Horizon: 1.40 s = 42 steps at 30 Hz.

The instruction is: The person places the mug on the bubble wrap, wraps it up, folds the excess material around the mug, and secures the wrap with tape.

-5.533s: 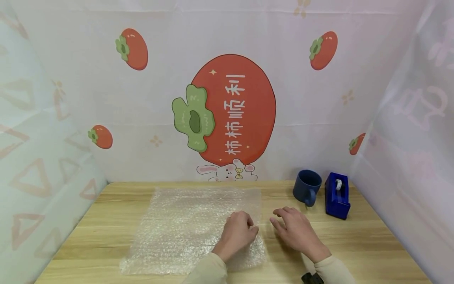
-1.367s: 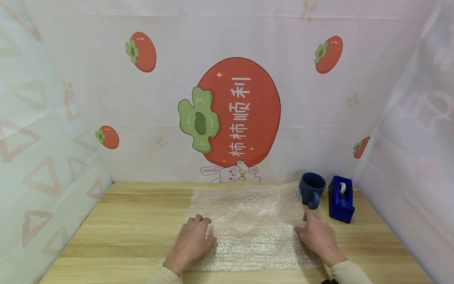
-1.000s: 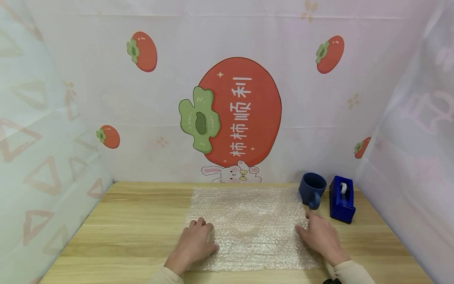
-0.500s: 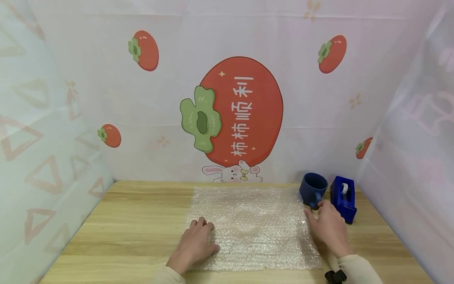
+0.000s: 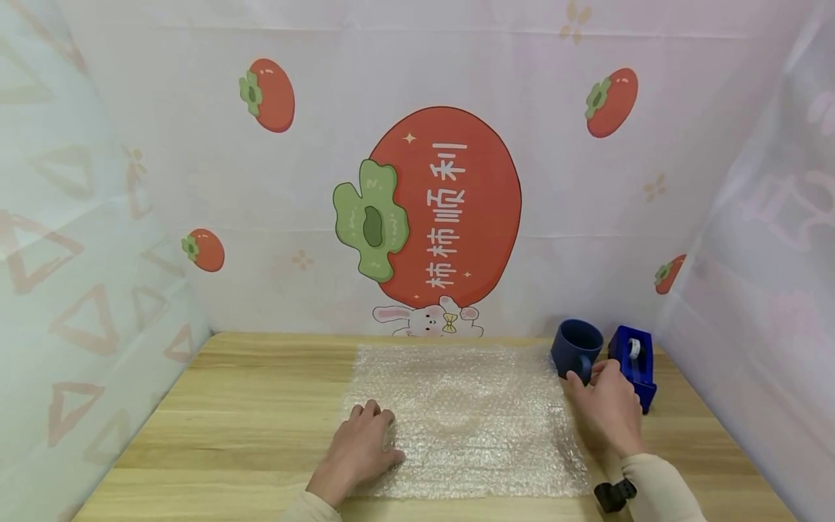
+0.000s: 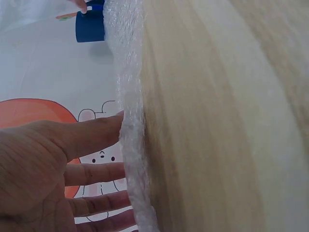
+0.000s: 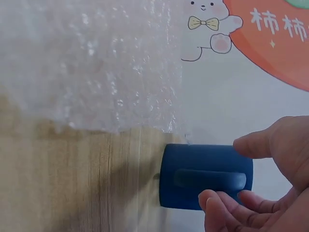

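A sheet of clear bubble wrap [image 5: 470, 428] lies flat across the middle of the table. My left hand [image 5: 357, 449] rests on its left edge, thumb and fingers spread; the left wrist view shows the fingertips [image 6: 104, 171] right at the wrap. The dark blue mug [image 5: 569, 348] stands upright by the wrap's far right corner, handle facing me. Around that handle [image 7: 210, 179] is my right hand [image 5: 612, 409], thumb on one side and bent fingers on the other, with a gap between them. In the right wrist view the thumb overlaps the mug near its rim.
A blue tape dispenser [image 5: 642, 378] with a white roll stands just right of the mug, close to my right fingers. Behind the wooden table [image 5: 228, 406] rises a fabric backdrop [image 5: 313, 145] printed with persimmons, and cloth walls flank both sides. A black device [image 5: 613, 496] sits on my right wrist.
The wrap has shifted right from its place several seconds ago. My right hand has left the wrap's right edge and moved up to the mug's handle. My left hand stays at the left edge.
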Motion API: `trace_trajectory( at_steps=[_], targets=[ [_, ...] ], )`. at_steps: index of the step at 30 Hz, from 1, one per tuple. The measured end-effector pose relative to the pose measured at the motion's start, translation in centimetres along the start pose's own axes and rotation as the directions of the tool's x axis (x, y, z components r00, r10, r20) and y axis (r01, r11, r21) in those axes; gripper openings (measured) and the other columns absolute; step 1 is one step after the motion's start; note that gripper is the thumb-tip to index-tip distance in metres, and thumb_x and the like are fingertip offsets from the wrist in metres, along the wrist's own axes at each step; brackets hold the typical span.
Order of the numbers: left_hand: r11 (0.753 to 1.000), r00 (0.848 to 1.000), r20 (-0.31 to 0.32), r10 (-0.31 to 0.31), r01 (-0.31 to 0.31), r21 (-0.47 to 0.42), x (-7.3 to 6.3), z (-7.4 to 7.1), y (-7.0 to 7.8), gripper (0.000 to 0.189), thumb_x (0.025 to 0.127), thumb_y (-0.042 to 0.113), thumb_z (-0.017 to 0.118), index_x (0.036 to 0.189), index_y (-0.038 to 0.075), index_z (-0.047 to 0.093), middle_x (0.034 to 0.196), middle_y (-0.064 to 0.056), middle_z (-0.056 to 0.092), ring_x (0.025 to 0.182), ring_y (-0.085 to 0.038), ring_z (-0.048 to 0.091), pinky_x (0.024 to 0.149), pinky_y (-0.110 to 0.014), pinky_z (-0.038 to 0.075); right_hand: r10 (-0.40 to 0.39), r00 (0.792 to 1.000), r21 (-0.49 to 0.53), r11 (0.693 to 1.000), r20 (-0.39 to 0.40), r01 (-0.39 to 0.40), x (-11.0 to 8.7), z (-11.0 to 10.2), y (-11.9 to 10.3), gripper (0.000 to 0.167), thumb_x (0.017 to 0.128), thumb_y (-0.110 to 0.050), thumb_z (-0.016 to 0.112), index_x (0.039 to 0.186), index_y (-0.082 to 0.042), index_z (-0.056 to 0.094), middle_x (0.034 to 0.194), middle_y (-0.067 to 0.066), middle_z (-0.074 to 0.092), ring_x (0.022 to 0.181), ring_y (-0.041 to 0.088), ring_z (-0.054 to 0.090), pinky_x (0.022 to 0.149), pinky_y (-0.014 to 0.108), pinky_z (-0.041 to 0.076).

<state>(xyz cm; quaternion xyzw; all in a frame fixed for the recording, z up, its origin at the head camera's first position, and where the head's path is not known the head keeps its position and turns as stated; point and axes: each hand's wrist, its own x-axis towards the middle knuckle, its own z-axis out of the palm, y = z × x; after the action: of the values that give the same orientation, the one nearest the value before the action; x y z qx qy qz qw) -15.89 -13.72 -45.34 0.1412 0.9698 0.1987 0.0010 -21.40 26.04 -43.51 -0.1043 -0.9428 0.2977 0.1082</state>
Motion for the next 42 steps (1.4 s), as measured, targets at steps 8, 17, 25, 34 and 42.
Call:
trace_trajectory(
  at_steps=[8,17,25,34,42],
  targets=[
    [0.999,0.999,-0.029,0.043,-0.042,0.031,0.0,0.1,-0.2,0.049,0.077,0.035,0.088,0.110,0.004,0.071,0.107,-0.011,0.058,0.100,-0.033,0.054,0.074,-0.049,0.051,-0.005,1.000,0.044,0.999,0.015,0.005,0.9,0.3,0.7,0.059,0.098,-0.046,0.062,0.117,0.009,0.056,0.097,0.021,0.066,0.081,0.033,0.063,0.064,0.041,0.046],
    [0.990,0.991,-0.021,0.134,-0.133,0.039,0.1,0.1,-0.5,0.035,0.079,0.030,0.086,0.104,0.007,0.074,0.103,-0.003,0.059,0.091,-0.023,0.054,0.069,-0.037,0.047,0.039,0.998,0.115,0.992,0.048,-0.044,1.8,0.9,0.9,0.053,0.102,-0.050,0.052,0.100,0.003,0.059,0.079,0.009,0.058,0.076,0.028,0.054,0.065,0.036,0.038],
    [0.989,0.990,0.000,0.143,-0.143,0.034,0.1,-0.1,-0.4,0.035,0.081,0.028,0.085,0.106,0.007,0.074,0.104,-0.003,0.060,0.092,-0.024,0.055,0.068,-0.036,0.049,0.102,0.993,0.221,0.969,0.063,-0.113,2.1,1.0,0.6,0.059,0.105,-0.052,0.042,0.104,0.003,0.064,0.095,0.018,0.067,0.088,0.033,0.056,0.072,0.037,0.039],
    [0.990,0.990,0.017,0.137,-0.137,0.036,0.1,-0.1,-0.4,0.035,0.082,0.028,0.085,0.107,0.006,0.074,0.105,-0.002,0.060,0.093,-0.023,0.055,0.069,-0.036,0.050,0.115,0.981,0.397,0.902,0.157,-0.169,2.3,1.0,0.8,0.063,0.107,-0.051,0.037,0.122,0.007,0.059,0.112,0.020,0.067,0.094,0.028,0.061,0.074,0.029,0.050],
    [0.991,0.991,0.017,0.130,-0.131,0.028,0.0,0.0,-0.5,0.034,0.083,0.028,0.083,0.108,0.007,0.073,0.105,-0.001,0.058,0.093,-0.022,0.053,0.069,-0.036,0.048,0.125,0.974,0.428,0.882,0.187,-0.196,2.4,1.1,0.9,0.061,0.107,-0.049,0.038,0.123,0.007,0.058,0.111,0.017,0.068,0.103,0.024,0.059,0.079,0.029,0.053]
  ],
)
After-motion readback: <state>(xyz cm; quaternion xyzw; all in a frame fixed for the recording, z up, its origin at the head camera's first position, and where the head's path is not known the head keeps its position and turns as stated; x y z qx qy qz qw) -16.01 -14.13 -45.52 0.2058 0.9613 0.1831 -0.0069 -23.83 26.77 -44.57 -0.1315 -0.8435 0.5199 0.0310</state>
